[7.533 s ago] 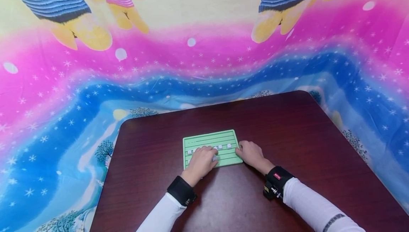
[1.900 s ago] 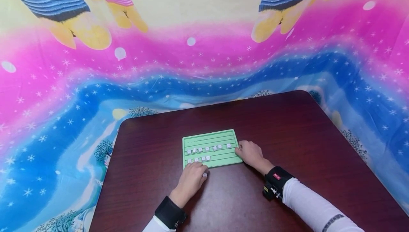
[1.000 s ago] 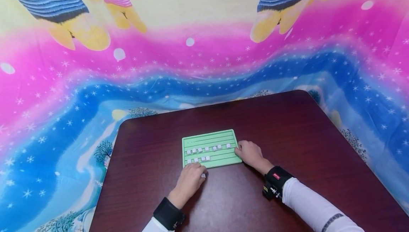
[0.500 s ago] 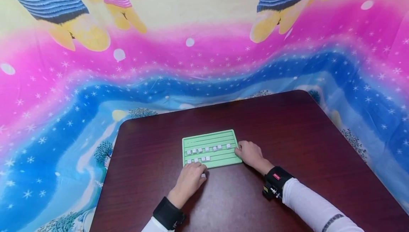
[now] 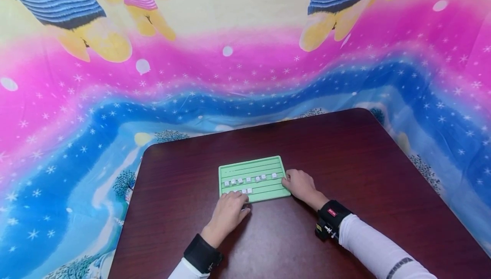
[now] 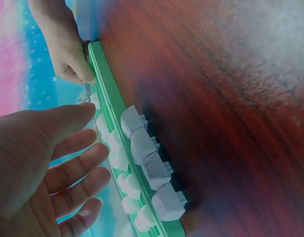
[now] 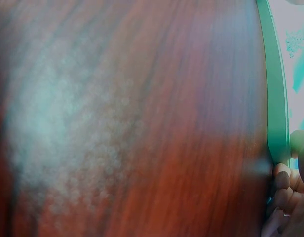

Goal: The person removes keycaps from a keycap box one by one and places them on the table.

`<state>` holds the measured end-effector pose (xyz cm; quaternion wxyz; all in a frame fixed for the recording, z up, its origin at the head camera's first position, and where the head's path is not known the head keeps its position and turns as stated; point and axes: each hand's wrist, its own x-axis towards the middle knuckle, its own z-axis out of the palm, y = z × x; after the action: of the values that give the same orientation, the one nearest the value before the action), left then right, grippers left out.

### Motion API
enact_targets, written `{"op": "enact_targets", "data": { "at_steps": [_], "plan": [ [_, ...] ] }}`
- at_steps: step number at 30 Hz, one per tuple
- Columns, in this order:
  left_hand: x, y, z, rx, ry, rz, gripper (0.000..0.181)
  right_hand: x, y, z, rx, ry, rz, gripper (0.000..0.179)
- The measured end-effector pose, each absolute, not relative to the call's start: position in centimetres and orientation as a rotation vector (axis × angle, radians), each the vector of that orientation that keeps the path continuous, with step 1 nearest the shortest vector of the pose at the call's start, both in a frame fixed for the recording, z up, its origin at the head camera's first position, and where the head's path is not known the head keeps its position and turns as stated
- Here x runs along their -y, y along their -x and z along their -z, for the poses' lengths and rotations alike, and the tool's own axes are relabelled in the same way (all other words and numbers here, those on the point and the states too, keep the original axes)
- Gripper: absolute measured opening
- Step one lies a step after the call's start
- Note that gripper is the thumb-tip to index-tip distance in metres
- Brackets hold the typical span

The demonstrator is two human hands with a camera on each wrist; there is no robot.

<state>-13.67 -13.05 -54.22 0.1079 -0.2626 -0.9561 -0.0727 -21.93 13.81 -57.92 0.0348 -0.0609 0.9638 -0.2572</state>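
Note:
A green grooved tray (image 5: 268,190) lies on the table with white keycaps (image 5: 248,179) in two rows, the nearer one partly behind the left hand. My left hand (image 5: 227,213) hovers at its front left edge. In the left wrist view, the fingers of the left hand (image 6: 68,158) are spread apart with nothing between them. Several keycaps with clear stems (image 6: 156,170) stand lined up on the table against the tray's front side. My right hand (image 5: 301,184) pinches the tray's right edge; in the right wrist view its thumb (image 7: 299,143) is on top, fingers curled at the corner.
The dark wooden table (image 5: 326,151) reaches well past the tray on all sides. A printed cloth (image 5: 192,65) with bears and snowflakes hangs behind it. Both wrists wear black straps (image 5: 201,253).
Earlier the left hand was over the tray's middle, then drew back to its front edge. Since half a second ago its thumb and fingers have parted from a keycap. The right hand stays put.

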Motion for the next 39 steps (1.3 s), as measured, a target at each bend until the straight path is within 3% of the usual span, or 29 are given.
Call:
{"op": "enact_targets", "data": {
  "at_steps": [39],
  "plan": [
    [13.0,16.2,53.2,2.863,0.723,0.258,0.021,-13.8,22.0,58.0,-2.966,0.205,0.796,0.042]
  ]
}}
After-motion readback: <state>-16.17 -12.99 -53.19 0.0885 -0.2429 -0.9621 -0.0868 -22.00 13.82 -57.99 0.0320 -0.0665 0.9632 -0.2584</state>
